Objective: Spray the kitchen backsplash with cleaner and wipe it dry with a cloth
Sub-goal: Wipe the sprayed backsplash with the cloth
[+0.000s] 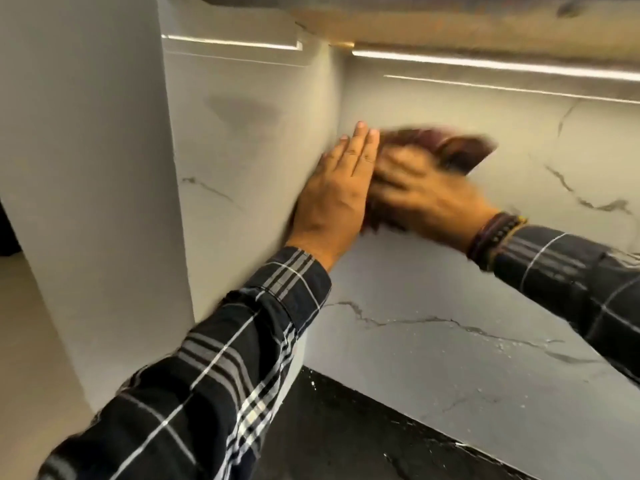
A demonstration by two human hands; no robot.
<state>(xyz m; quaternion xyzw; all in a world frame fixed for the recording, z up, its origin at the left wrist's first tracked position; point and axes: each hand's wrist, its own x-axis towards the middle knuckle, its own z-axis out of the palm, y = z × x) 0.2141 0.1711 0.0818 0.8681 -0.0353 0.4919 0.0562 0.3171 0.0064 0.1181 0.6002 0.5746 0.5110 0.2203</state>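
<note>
Two hands: I am working mid-frame at the corner seam of the backsplash (pixel 450 278).
Left hand (pixel 334 195): lying flat, fingers released, along the corner edge.
Right hand (pixel 426 195): pressing the blurred cloth (pixel 460 147); grip, I cannot tell.
Open room: bare marble is stretching rightward.

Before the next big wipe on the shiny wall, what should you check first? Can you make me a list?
1. Cloth in hand: ok. The right hand presses the dark red cloth on the marble backsplash.
2. Other hand out of the way: not ok. The left hand lies flat at the corner, right beside the cloth.
3. Wall all dry: not ok. A dull smear shows on the side panel.
4. Spray bottle handy: cannot tell. None is in view.
5. Counter clear: cannot tell. Only a dark speckled strip shows.
</note>
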